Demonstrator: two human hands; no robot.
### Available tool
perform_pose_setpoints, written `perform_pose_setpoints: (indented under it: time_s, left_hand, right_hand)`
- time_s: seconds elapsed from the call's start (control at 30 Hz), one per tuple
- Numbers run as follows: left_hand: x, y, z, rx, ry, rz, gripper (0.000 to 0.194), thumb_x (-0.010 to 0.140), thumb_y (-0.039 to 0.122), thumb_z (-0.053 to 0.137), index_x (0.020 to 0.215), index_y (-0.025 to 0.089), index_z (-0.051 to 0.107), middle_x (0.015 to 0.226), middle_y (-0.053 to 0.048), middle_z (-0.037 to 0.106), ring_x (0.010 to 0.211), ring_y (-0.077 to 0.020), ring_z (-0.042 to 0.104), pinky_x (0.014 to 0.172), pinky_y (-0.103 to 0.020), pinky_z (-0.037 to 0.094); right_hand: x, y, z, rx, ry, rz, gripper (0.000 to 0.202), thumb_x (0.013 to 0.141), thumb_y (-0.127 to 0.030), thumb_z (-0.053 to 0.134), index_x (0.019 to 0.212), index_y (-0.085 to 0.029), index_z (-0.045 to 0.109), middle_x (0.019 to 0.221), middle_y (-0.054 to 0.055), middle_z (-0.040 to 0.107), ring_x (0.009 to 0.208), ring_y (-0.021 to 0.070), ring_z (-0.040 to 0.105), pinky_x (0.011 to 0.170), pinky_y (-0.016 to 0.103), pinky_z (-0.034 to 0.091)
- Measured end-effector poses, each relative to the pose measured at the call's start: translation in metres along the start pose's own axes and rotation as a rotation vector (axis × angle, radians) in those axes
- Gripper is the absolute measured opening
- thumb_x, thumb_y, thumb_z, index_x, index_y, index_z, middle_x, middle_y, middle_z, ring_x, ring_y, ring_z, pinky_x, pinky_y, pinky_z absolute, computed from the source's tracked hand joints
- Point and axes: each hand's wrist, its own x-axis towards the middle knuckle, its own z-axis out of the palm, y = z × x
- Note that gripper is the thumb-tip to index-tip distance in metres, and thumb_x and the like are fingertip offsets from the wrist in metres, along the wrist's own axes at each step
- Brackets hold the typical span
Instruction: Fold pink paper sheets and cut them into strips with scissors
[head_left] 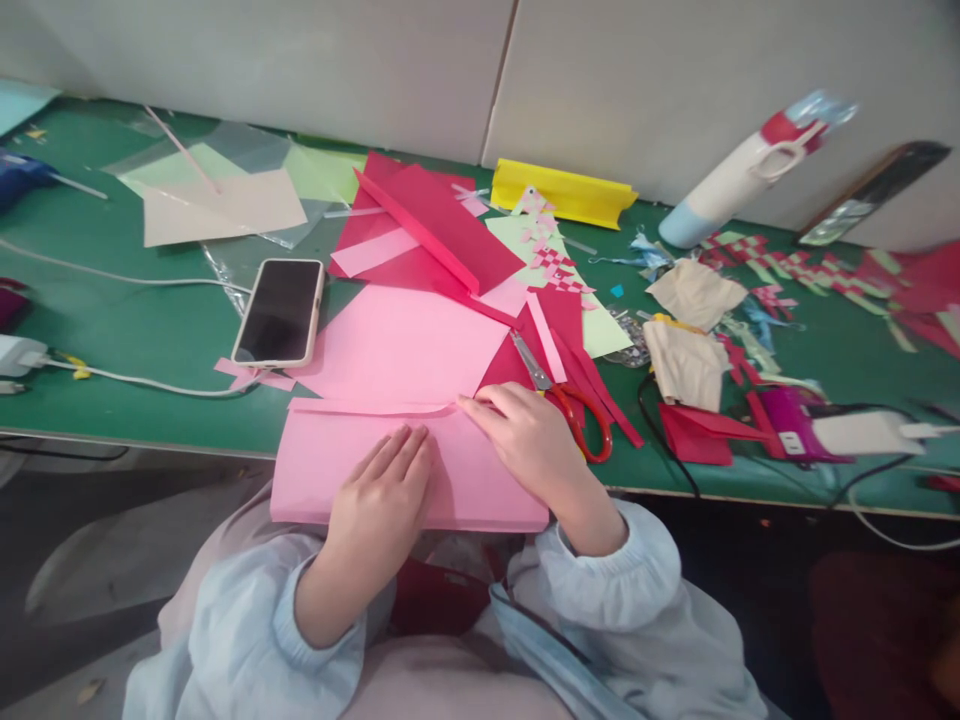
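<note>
Green tabletop mid-frame; lower centre, left hand lies flat, right hand pinches pink paper, probably crease-prone, best edge-held.

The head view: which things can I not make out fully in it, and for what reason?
Head view, all of these:
Pink paper beneath the left hand: covered by that hand.
Right hand, some curled fingertips: hidden by its own back.
Blue object: cut off by the left edge.
Small shiny pieces: too small and blurred.
</note>
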Motion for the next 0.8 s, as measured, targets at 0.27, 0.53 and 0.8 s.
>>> perform_pose_setpoints:
  time_s: [0.27,0.53,0.8]
  left_hand:
    - [0.001,0.001,0.001,0.048,-0.073,-0.148,0.053,0.092,0.019,0.046,0.141,0.002,0.04,0.142,-0.022,0.05,0.136,-0.0328,0.041,0.108,-0.048,0.042]
    - [0.002,0.001,0.009,0.101,-0.087,-0.179,0.048,0.094,0.026,0.044,0.134,0.001,0.05,0.138,-0.024,0.052,0.13,-0.0327,0.049,0.105,-0.046,0.045]
    - [0.004,0.004,0.009,0.163,-0.122,-0.172,0.046,0.094,0.023,0.042,0.132,-0.001,0.051,0.137,-0.024,0.052,0.13,-0.0321,0.049,0.106,-0.045,0.045]
  right_hand:
    - [0.002,-0.001,0.004,-0.028,0.025,-0.096,0.02,0.095,-0.013,0.049,0.102,-0.015,0.068,0.099,0.007,0.069,0.089,0.0194,0.057,0.073,0.033,0.041]
    - [0.002,0.0,0.004,-0.029,0.011,-0.104,0.021,0.096,-0.016,0.047,0.097,-0.015,0.068,0.093,0.006,0.069,0.086,0.0188,0.057,0.072,0.033,0.039]
    - [0.004,-0.005,0.004,-0.061,0.029,-0.145,0.021,0.094,-0.011,0.049,0.103,-0.014,0.068,0.096,0.008,0.069,0.088,0.0204,0.057,0.074,0.033,0.04]
